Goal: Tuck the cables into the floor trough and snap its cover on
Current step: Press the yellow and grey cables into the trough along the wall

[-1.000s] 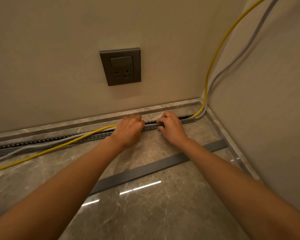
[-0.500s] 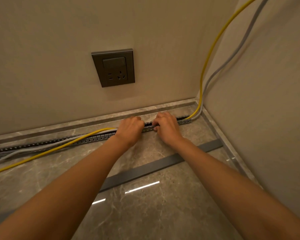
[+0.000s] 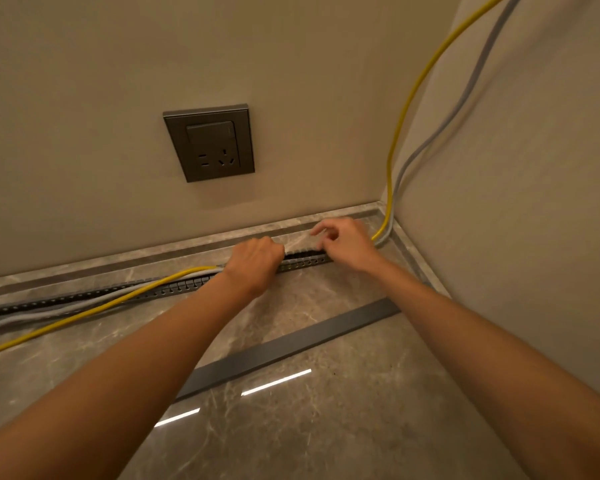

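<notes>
A dark slotted floor trough [image 3: 305, 262] runs along the foot of the back wall. A yellow cable [image 3: 101, 308] and grey cables [image 3: 59, 311] lie loose on the floor at the left, beside the trough, and run in under my left hand [image 3: 255, 265]. That hand is curled down on the trough with the cables beneath its fingers. My right hand [image 3: 349, 242] hovers just above the trough near the corner, fingers loosely apart, holding nothing. The same cables [image 3: 390, 188] climb the corner at the right. The dark grey cover strip [image 3: 291, 348] lies loose on the floor, between my forearms.
A grey wall socket [image 3: 210, 143] sits on the back wall above the trough. The right wall [image 3: 516, 202] closes the corner. The polished marble floor [image 3: 326, 427] lies between me and the cover strip. A stone skirting [image 3: 153, 252] edges the walls.
My right hand has lifted off the trough and moved right towards the corner, its fingers opening. My left hand has stayed curled on the trough and cables.
</notes>
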